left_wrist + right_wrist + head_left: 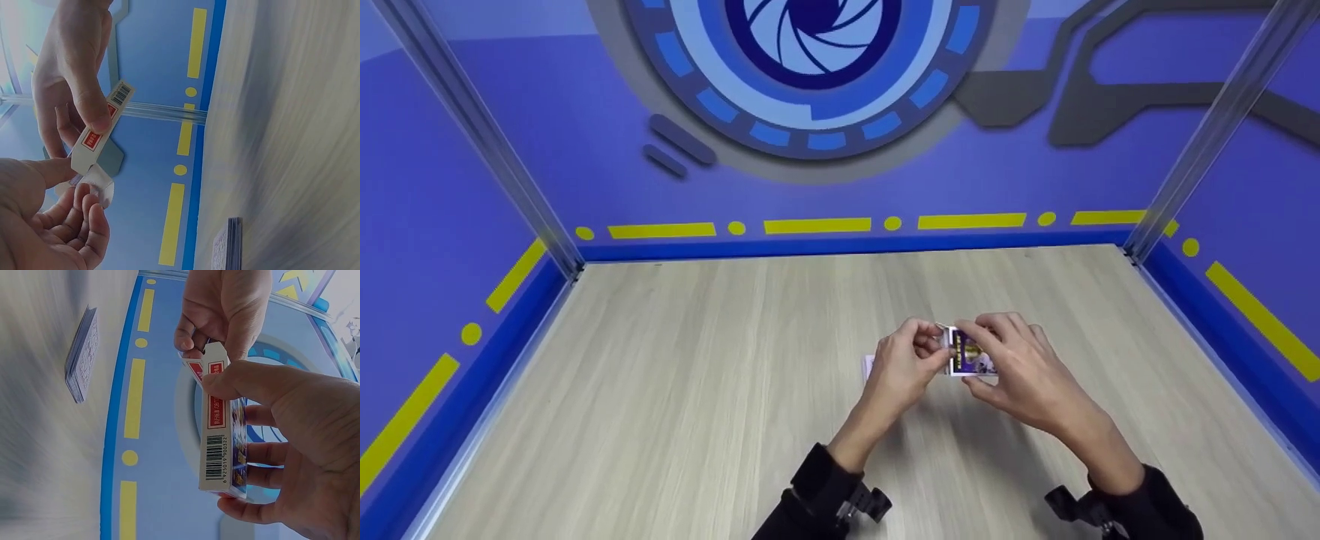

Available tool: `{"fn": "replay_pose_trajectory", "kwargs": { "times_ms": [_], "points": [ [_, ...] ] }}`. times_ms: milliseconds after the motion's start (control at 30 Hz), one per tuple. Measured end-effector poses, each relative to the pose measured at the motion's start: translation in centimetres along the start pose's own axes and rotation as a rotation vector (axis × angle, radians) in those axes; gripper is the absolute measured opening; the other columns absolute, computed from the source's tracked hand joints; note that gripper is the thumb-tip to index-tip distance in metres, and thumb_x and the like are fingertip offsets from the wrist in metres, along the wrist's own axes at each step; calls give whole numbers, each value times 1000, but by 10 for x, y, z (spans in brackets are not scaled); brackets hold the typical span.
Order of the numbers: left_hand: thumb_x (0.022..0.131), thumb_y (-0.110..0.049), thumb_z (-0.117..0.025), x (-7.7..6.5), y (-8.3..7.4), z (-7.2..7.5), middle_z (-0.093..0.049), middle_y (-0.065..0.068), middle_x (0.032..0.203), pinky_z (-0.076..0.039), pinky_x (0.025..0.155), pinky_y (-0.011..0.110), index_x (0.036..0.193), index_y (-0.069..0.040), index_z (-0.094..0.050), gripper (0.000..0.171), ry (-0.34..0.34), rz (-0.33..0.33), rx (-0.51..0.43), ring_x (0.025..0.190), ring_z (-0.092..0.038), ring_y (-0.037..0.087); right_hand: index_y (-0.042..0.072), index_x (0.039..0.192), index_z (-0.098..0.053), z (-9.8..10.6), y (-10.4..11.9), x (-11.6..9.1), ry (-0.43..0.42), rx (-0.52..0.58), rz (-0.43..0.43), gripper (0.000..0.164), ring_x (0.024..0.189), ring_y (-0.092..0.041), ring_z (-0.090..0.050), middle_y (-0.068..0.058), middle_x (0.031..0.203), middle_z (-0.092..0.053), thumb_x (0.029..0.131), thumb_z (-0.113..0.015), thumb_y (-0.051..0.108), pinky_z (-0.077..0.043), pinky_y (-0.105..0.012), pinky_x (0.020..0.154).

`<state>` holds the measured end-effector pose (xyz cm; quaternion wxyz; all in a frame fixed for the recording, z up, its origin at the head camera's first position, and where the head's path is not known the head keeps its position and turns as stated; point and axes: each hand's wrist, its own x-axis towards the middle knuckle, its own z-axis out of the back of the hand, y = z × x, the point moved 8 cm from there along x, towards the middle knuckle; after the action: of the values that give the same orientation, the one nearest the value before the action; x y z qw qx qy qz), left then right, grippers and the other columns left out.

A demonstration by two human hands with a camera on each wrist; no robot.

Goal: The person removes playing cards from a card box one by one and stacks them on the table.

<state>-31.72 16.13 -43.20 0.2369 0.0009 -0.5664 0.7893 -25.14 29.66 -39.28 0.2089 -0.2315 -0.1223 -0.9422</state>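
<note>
A small playing-card box (971, 360) with a purple printed face is held up over the table. My right hand (1024, 367) grips it by its edges, thumb on the narrow side with the barcode (215, 458) and fingers along the opposite side. At the box's left end, my left hand (900, 364) pinches around the opened end flap (101, 185), its other fingers curled. A stack of playing cards (83, 357) lies on the table; in the head view my left hand mostly covers the stack.
The pale wood-grain table (697, 390) reaches back to a blue printed wall (870, 199) with yellow dashes. Metal posts (502, 157) stand at both rear corners. Each wrist wears a black strap with a small camera (871, 502).
</note>
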Motion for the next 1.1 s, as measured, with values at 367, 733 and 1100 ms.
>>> {"fn": "replay_pose_trajectory", "kwargs": {
  "times_ms": [367,733,1100],
  "points": [
    [94,-6,-73,-1,2,-1,-69,-4,88,-51,67,21,117,-3,-66,24,3,67,-127,79,-62,5,8,139,-61,3,-4,-4,-3,-6,-17,73,115,-34,-54,-15,124,-59,73,-91,18,-44,-54,86],
    [91,4,-69,1,-5,0,-68,6,96,-53,74,21,113,-1,-68,22,-62,28,-183,82,-61,6,8,141,-60,6,-8,-4,3,-2,-44,73,115,-34,-54,-15,125,-59,75,-91,20,-45,-54,88],
    [90,7,-56,3,-12,13,-64,2,103,-51,75,24,130,-5,-68,43,-53,-67,-62,88,-58,11,6,142,-58,10,-18,-4,16,8,-97,70,119,-36,-55,-17,129,-59,79,-87,19,-48,-58,91]
  ]
}}
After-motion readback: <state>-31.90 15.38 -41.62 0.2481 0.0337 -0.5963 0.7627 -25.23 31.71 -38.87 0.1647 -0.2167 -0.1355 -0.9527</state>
